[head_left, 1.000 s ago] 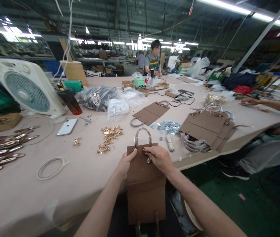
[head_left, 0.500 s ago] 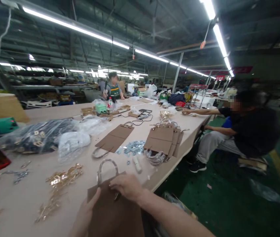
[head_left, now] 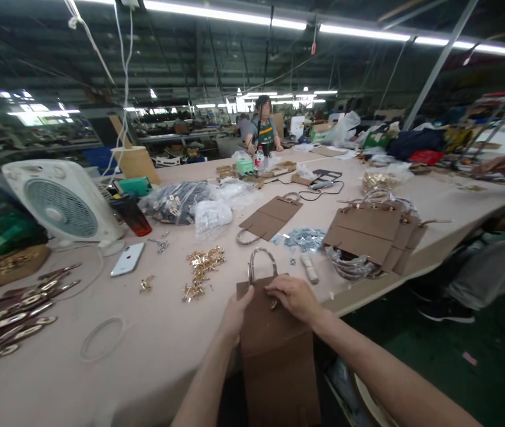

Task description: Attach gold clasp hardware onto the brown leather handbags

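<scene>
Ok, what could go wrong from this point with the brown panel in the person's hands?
1. The brown panel hangs mostly past the table edge. Held only near its top by the left hand and right hand, it could slip down or crease.
2. The metal handle stands close to the loose gold fittings; a nudge there might scatter them.

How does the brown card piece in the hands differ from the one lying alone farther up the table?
The held card piece hangs over the table edge, gripped by left hand and right hand; the lone card piece lies flat, untouched. Both are the same brown.
</scene>
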The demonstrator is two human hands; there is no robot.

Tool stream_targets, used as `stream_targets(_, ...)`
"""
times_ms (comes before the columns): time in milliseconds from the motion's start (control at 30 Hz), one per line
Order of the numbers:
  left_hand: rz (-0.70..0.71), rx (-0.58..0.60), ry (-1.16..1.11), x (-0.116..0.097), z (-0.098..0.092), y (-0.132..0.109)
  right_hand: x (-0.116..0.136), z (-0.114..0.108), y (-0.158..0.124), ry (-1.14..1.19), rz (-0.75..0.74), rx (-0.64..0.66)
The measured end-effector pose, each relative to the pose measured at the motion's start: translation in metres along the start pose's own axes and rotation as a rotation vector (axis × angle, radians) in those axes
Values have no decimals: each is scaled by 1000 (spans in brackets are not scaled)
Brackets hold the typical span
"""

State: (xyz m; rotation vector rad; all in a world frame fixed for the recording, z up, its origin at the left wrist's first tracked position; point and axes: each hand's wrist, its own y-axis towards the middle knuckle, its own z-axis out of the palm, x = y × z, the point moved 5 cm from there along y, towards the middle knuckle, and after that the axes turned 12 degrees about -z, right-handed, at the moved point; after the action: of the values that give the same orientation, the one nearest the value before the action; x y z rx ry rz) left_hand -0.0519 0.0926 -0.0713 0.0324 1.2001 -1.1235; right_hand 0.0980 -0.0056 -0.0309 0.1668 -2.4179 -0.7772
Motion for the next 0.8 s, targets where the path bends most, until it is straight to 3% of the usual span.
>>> stream_targets(400, 109, -9, -8, -1, -1, -3, 21, 1, 24, -382, -13, 324)
stream_targets(500, 121, -24, -19, -2, -1, -3, 20, 4, 24, -378, -7, 303)
stream_targets(667, 143, -30, -11, -1, -1, -3, 3, 4, 17, -116, -12, 205)
stream_targets(800, 186, -36, 66, 2, -2, -1, -1, 1, 19, -91, 10, 232)
